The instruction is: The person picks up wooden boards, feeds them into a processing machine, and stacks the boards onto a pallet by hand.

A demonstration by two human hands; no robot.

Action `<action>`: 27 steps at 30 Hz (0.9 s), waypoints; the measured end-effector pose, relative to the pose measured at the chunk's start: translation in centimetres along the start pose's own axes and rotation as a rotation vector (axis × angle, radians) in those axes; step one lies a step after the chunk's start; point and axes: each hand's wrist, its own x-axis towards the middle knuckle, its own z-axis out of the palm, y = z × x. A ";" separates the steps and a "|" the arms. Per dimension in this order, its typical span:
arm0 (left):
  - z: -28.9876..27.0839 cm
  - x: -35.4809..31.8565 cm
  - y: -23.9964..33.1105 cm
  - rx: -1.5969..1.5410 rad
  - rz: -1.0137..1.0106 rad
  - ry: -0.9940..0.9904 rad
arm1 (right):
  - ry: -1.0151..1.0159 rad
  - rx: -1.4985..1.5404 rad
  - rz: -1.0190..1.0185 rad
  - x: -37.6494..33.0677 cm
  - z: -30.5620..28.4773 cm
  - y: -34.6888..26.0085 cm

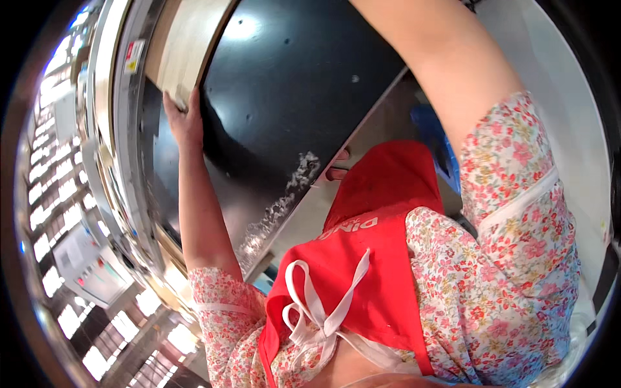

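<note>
My left hand (186, 123) is at the near end of a pale wooden board (184, 48) on the left of the black tabletop (291, 84). Its thumb lies along the board's right edge and its fingers along the end, so the board's corner sits in the grip. A small beige patch between thumb and fingers is too blurred to make out. My right forearm (446, 58) reaches away over the table's right side and leaves the picture at the top. The right hand is out of sight.
Pale, crumbly scuffs (281, 207) mark the black surface along its near edge. Metal rails (132, 97) run along the left side. A blue plastic crate (436, 139) stands below, right of my red apron (369, 258). A grey control box (90, 265) is at lower left.
</note>
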 end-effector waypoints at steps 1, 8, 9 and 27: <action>0.9 0.7 1.2 -0.013 -0.002 -0.022 | 0.104 0.059 0.025 0.9 0.6 1.7; 1.1 0.3 0.4 -0.084 -0.044 -0.059 | 0.067 0.065 0.038 0.3 1.0 1.9; 0.9 0.1 0.2 -0.073 -0.035 -0.063 | 0.022 0.057 0.033 0.0 0.9 1.6; 1.0 0.6 0.7 -0.024 0.059 0.163 | 0.147 -0.124 -0.107 2.3 1.7 2.1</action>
